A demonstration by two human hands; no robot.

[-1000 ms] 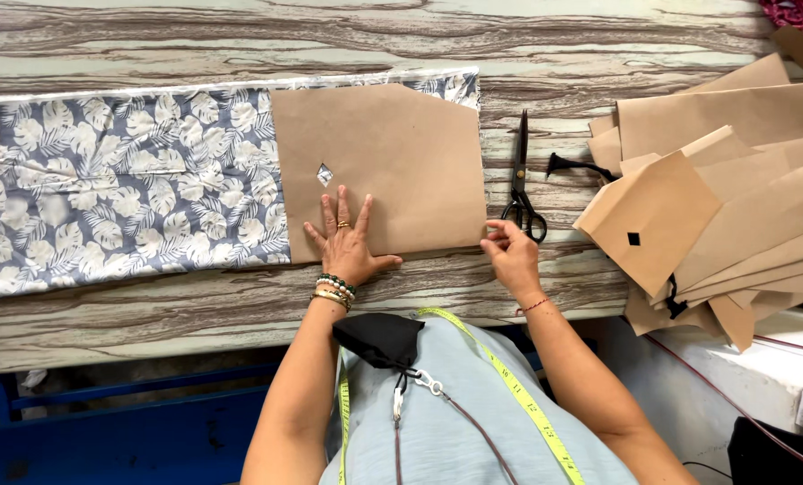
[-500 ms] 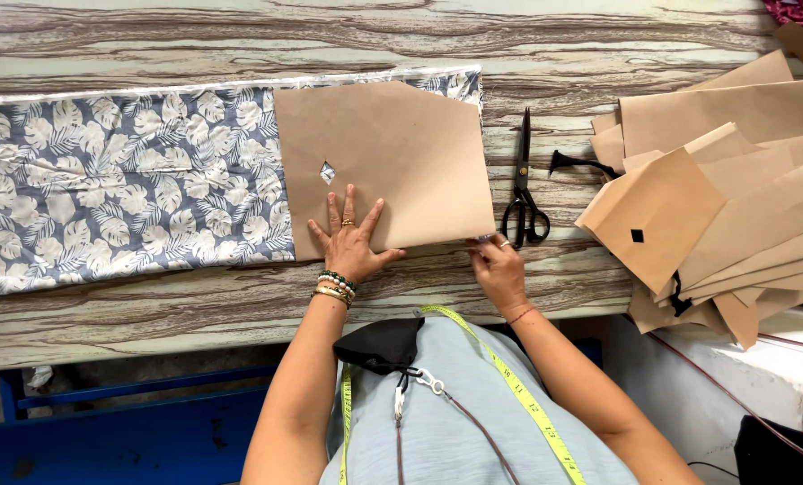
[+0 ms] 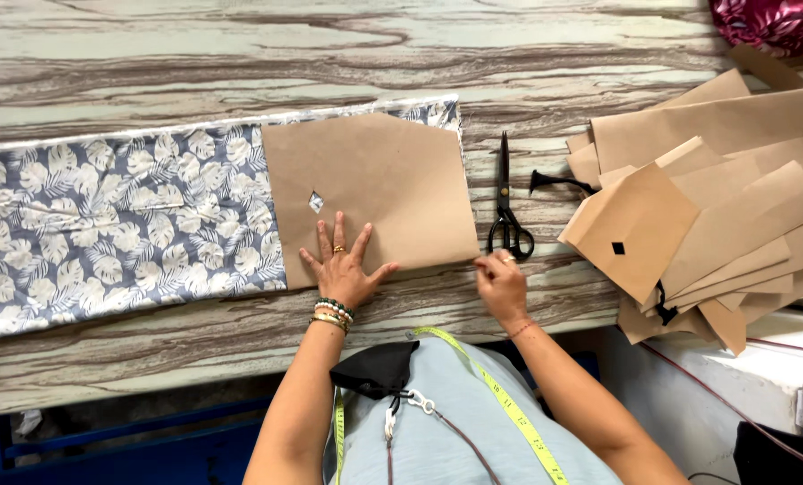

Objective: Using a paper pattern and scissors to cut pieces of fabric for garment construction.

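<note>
Person: seen from above, in a pale blue top, a yellow tape measure round the neck and a black face mask hanging at the chest, both forearms reaching forward over the table edge
Left hand: lay palm down with all five fingers fanned wide, pressing on the near edge of the brown paper pattern piece; beaded bracelets at the wrist, a ring on one finger
Right hand: sat at the piece's near right corner, fingers curled together as if nipping something small against the edge; I could not tell what, if anything, was between the fingertips
Pattern piece: lay flat over the right end of the leaf-print blue and white fabric, a small diamond hole near its left side
Table: pale wood-grain top, fabric stretched along it to the left
Scissors: black, closed, just right of the paper, handles toward the person, near the right hand
Paper stack: more brown pattern pieces piled loosely farther right, well apart from the fabric
Risk, slipping: in my judgement only the one flat palm held the paper, so a tug at the corner could skew it off the fabric edge
Risk, creasing: the cloth beneath could ruck up and spoil the outline
Risk, scissors: a careless sweep of the right wrist could knock them
</note>
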